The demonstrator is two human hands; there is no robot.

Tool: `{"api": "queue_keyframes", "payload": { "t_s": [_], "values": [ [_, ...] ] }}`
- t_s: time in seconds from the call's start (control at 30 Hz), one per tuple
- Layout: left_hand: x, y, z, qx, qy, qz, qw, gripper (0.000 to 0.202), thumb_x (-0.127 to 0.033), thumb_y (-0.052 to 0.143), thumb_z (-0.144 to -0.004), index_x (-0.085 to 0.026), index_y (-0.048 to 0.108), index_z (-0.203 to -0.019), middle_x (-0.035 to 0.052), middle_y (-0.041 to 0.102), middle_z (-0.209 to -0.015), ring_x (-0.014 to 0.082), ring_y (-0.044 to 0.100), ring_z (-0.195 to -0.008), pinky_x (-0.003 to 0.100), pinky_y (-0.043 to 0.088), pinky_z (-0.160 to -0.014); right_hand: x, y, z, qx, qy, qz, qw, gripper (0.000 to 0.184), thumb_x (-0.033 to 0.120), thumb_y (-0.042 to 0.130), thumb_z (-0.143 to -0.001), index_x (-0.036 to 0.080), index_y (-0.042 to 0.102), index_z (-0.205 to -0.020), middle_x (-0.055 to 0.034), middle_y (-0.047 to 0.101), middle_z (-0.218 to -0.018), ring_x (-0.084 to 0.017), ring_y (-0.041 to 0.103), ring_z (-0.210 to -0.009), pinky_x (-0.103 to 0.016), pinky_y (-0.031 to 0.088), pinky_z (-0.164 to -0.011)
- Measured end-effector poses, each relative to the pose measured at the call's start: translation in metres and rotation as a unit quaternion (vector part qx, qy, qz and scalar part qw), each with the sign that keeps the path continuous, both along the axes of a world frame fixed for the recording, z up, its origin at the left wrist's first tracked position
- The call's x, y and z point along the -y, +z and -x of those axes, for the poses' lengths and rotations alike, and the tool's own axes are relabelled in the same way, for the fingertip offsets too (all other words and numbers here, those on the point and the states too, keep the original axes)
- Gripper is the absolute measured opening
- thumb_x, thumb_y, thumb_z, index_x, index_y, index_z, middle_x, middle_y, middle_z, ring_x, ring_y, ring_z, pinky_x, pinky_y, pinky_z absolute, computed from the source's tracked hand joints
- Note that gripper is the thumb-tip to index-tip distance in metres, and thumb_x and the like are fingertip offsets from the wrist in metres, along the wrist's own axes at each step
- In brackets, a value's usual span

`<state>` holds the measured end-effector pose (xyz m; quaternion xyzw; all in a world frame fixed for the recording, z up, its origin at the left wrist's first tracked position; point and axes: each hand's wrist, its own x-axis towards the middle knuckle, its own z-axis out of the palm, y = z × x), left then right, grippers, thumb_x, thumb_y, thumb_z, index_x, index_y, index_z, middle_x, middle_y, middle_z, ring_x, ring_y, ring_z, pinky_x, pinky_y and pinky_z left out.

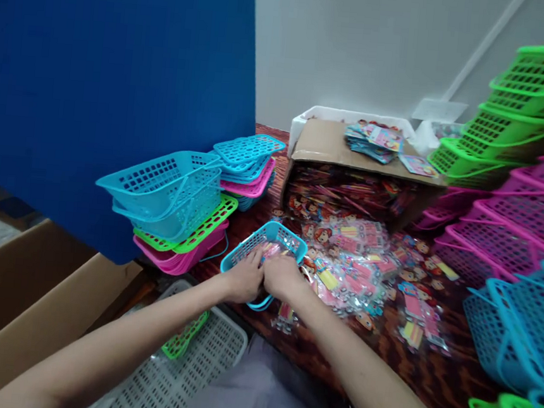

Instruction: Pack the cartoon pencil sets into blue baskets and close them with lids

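Note:
A small blue plastic basket (pixel 276 235) sits on the dark wooden table in front of me, with a clear packet of colourful items inside it. My left hand (pixel 246 280) rests at the basket's near rim, fingers curled on it. My right hand (pixel 283 276) is right beside it, fingers closed over the packet at the basket's edge. A heap of cartoon-printed stationery packets (pixel 366 263) lies just right of the basket.
Stacked blue, green and pink baskets (pixel 176 211) stand to the left, more stacks (pixel 514 206) to the right. An open cardboard box (pixel 350 179) full of packets lies on its side behind. A blue panel (pixel 115 82) rises at left. White trays (pixel 181 374) and a cardboard box (pixel 19 309) sit below.

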<state>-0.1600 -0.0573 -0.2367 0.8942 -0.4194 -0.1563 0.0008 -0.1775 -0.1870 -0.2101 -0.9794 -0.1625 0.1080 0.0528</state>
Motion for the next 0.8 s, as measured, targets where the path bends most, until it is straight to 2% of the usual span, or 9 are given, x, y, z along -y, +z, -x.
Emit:
{"api": "queue_keyframes", "payload": {
  "t_s": [0.07, 0.13, 0.27, 0.33, 0.43, 0.5, 0.6, 0.7, 0.8],
  "values": [
    [-0.006, 0.000, 0.003, -0.004, 0.029, 0.015, 0.999, 0.065, -0.022, 0.052, -0.088, 0.000, 0.033, -0.146, 0.0283, 0.013, -0.159, 0.0371, 0.005, -0.150, 0.048, 0.018, -0.120, 0.005, -0.001, 0.018, 0.028, -0.012, -0.020, 0.999, 0.027, 0.015, 0.052, -0.087, 0.011, 0.073, -0.102, -0.0171, 0.073, -0.103, -0.027, 0.066, -0.100, -0.037, 0.048, -0.090],
    [-0.016, -0.002, 0.002, -0.013, 0.056, 0.053, 0.997, 0.068, -0.026, 0.058, -0.085, -0.006, 0.034, -0.146, 0.0236, 0.012, -0.161, 0.0336, 0.009, -0.150, 0.046, 0.020, -0.120, 0.014, -0.008, 0.040, 0.102, -0.029, -0.084, 0.991, 0.030, 0.016, 0.048, -0.090, 0.014, 0.069, -0.110, -0.0145, 0.068, -0.117, -0.026, 0.059, -0.112, -0.039, 0.043, -0.099],
    [-0.040, -0.004, -0.015, -0.056, 0.086, 0.104, 0.989, 0.070, -0.029, 0.061, -0.081, -0.023, 0.037, -0.146, 0.0076, 0.012, -0.165, 0.0247, 0.026, -0.148, 0.035, 0.031, -0.117, 0.040, -0.038, 0.076, 0.268, -0.121, -0.249, 0.923, 0.038, 0.012, 0.039, -0.093, 0.015, 0.061, -0.124, -0.0131, 0.061, -0.126, -0.023, 0.051, -0.119, -0.040, 0.040, -0.104],
    [-0.043, -0.001, -0.025, -0.059, 0.108, 0.106, 0.987, 0.077, -0.031, 0.061, -0.080, -0.027, 0.030, -0.151, 0.0030, 0.012, -0.165, 0.0228, 0.029, -0.147, 0.034, 0.032, -0.116, 0.053, -0.056, 0.079, 0.257, -0.197, -0.240, 0.915, 0.038, 0.015, 0.038, -0.095, 0.012, 0.060, -0.126, -0.0150, 0.062, -0.122, -0.025, 0.052, -0.117, -0.042, 0.041, -0.102],
    [-0.037, 0.002, -0.033, -0.022, 0.172, 0.093, 0.980, 0.083, -0.034, 0.059, -0.081, -0.020, 0.023, -0.155, 0.0066, 0.016, -0.164, 0.0247, 0.027, -0.147, 0.036, 0.030, -0.117, 0.061, -0.077, 0.068, 0.193, -0.272, -0.160, 0.929, 0.050, 0.032, 0.054, -0.092, 0.008, 0.053, -0.137, -0.0213, 0.055, -0.136, -0.034, 0.042, -0.131, -0.051, 0.035, -0.107],
    [-0.031, 0.002, -0.034, 0.011, 0.203, 0.087, 0.975, 0.080, -0.034, 0.056, -0.082, -0.014, 0.025, -0.154, 0.0105, 0.017, -0.163, 0.0258, 0.026, -0.148, 0.037, 0.029, -0.118, 0.061, -0.087, 0.063, 0.168, -0.253, -0.127, 0.944, 0.066, 0.043, 0.063, -0.087, 0.013, 0.047, -0.144, -0.0209, 0.042, -0.151, -0.038, 0.029, -0.142, -0.058, 0.024, -0.112],
    [-0.033, -0.003, -0.033, 0.031, 0.213, 0.081, 0.973, 0.075, -0.035, 0.053, -0.085, -0.011, 0.028, -0.152, 0.0130, 0.018, -0.163, 0.0263, 0.024, -0.148, 0.039, 0.028, -0.118, 0.068, -0.092, 0.067, 0.138, -0.177, -0.117, 0.967, 0.060, 0.044, 0.064, -0.087, 0.027, 0.049, -0.143, -0.0127, 0.035, -0.157, -0.033, 0.023, -0.147, -0.058, 0.015, -0.116],
    [-0.041, -0.004, -0.030, 0.055, 0.219, 0.084, 0.970, 0.064, -0.037, 0.050, -0.089, -0.009, 0.037, -0.145, 0.0173, 0.026, -0.160, 0.0304, 0.029, -0.146, 0.044, 0.032, -0.116, 0.090, -0.088, 0.082, 0.104, -0.134, -0.114, 0.979, 0.058, 0.036, 0.069, -0.085, 0.030, 0.052, -0.140, -0.0097, 0.038, -0.156, -0.030, 0.026, -0.147, -0.054, 0.018, -0.117],
    [-0.038, 0.004, -0.013, 0.130, 0.200, 0.144, 0.960, 0.049, -0.032, 0.046, -0.093, -0.010, 0.047, -0.136, 0.0193, 0.036, -0.154, 0.0327, 0.036, -0.142, 0.049, 0.034, -0.116, 0.114, -0.076, 0.095, 0.089, -0.116, -0.119, 0.982, 0.058, 0.023, 0.069, -0.083, 0.027, 0.053, -0.139, -0.0096, 0.040, -0.155, -0.029, 0.030, -0.145, -0.051, 0.023, -0.116]
  ]
}}
